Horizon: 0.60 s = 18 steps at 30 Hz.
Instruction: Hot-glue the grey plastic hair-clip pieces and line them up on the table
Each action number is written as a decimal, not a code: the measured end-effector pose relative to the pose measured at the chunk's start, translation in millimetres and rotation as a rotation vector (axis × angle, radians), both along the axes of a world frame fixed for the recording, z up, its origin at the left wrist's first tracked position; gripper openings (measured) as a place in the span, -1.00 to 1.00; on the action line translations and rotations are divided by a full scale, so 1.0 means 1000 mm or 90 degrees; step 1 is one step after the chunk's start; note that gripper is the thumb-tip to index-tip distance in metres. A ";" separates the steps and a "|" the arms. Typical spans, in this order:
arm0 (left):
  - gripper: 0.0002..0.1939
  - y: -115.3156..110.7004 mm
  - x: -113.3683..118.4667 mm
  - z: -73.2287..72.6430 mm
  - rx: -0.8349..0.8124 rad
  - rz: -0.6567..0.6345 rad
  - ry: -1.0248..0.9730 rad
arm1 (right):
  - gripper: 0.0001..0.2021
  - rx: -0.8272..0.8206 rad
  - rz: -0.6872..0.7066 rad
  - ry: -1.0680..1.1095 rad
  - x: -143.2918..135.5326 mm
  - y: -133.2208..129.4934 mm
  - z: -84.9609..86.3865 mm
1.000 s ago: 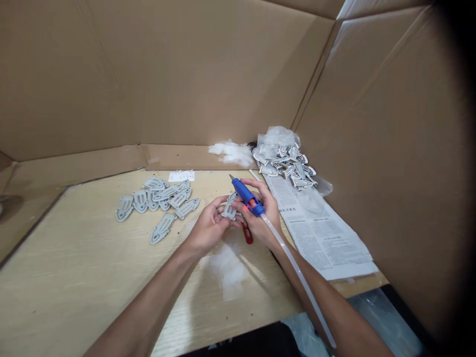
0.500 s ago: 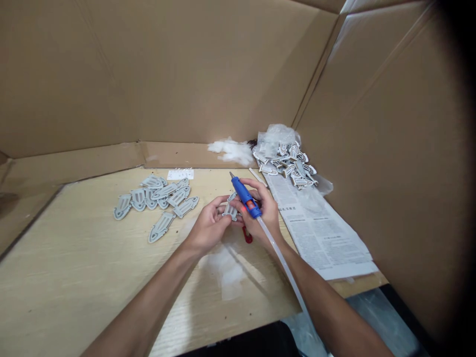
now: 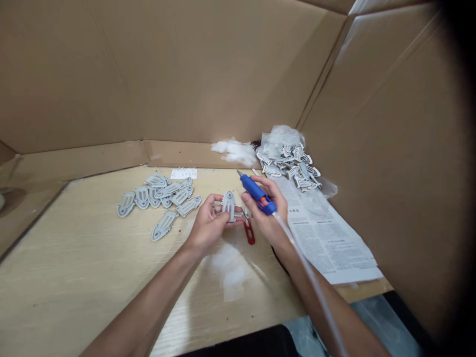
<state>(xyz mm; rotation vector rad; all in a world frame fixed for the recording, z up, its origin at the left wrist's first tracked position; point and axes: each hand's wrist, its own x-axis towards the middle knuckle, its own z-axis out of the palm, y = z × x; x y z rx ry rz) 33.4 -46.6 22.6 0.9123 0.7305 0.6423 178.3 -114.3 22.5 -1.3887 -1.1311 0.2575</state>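
Observation:
My left hand (image 3: 212, 221) holds a grey slotted piece (image 3: 229, 205) with a pointed top, thumb across its lower front. My right hand (image 3: 270, 214) is wrapped round a blue hot glue gun (image 3: 257, 194). Its metal nozzle points up and left, and a long clear glue stick (image 3: 303, 260) trails from its back along my right forearm. Red-handled snips (image 3: 249, 232) lie on the table between my hands, partly hidden by my left fingertips. Several similar grey pieces (image 3: 163, 226) lie in a loose group to the left.
Newspaper (image 3: 334, 248) covers the table's right side, with a heap of grey-white pieces (image 3: 297, 166) and a plastic bag (image 3: 280, 139) at its far end. White fluffy stuffing (image 3: 236, 150) and a white label strip (image 3: 183, 173) lie near the back. Cardboard walls (image 3: 208, 69) enclose the table (image 3: 92, 277).
My right hand has drawn away to the right with the glue gun, leaving the grey piece in my left hand alone. The piece now stands more upright, and more of the snips shows.

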 end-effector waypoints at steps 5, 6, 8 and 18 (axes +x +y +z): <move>-0.58 0.002 -0.004 0.008 0.019 0.048 0.000 | -0.56 -0.055 0.073 0.080 0.006 -0.003 0.010; -0.57 0.003 -0.005 0.008 0.024 0.059 -0.008 | -0.56 -0.062 0.080 0.078 0.005 -0.004 0.011; -0.55 0.003 -0.005 0.008 0.034 0.080 -0.022 | -0.60 -0.064 0.091 0.054 0.002 -0.006 0.014; -0.42 0.003 -0.004 0.009 0.081 0.135 -0.028 | -0.73 -0.051 0.164 -0.010 -0.002 -0.011 0.018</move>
